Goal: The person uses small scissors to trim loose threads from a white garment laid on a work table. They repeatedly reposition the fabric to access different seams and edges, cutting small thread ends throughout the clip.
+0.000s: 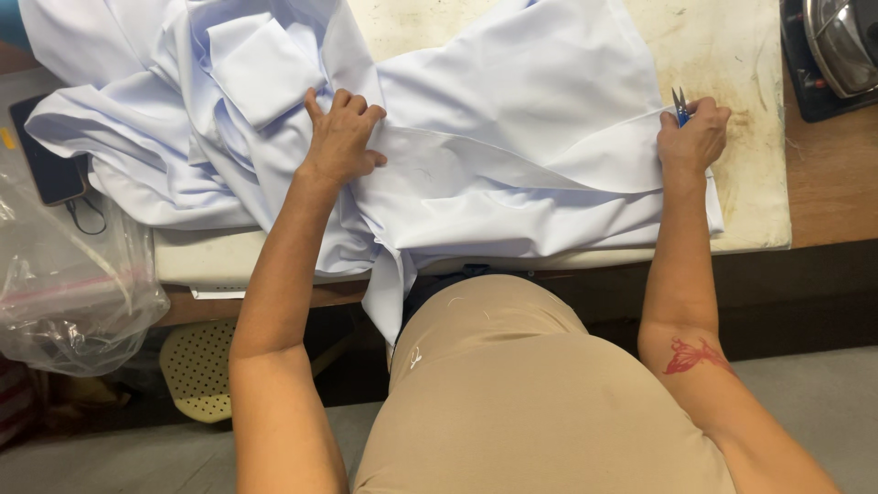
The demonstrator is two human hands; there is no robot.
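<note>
Head view, looking down

- Left hand (343, 137): fingers curled, knuckles up, pressing down on a bunched fold of the pale blue garment (476, 155); closed on cloth rather than spread flat
- Right hand (692, 139): fist closed round small blue-handled thread snips (679, 104), blade tips showing just above the fingers; the hand also pins the garment's right-hand edge
- Pale blue garment: stretched between the two hands, a long straight fold running from left hand to right hand; heaped and crumpled beyond and outward of the left hand; one end hangs over the near tabletop edge below the left hand, towards the lap
- Tabletop (750, 110): padded, cream, stained cover; bare strip beyond and outward of the right hand, up to the cover's right edge; bare patch also beyond the hands at the far middle
- Wooden surface (832, 183): outward of the right hand, past the cover's edge
- Iron (841, 41): far beyond the right hand, on a dark mat, well apart
- Dark phone (46, 155): outward of the left hand, partly under the heaped cloth
- Clear plastic bag (69, 284): outward of and nearer than the left hand, below the tabletop edge
</note>
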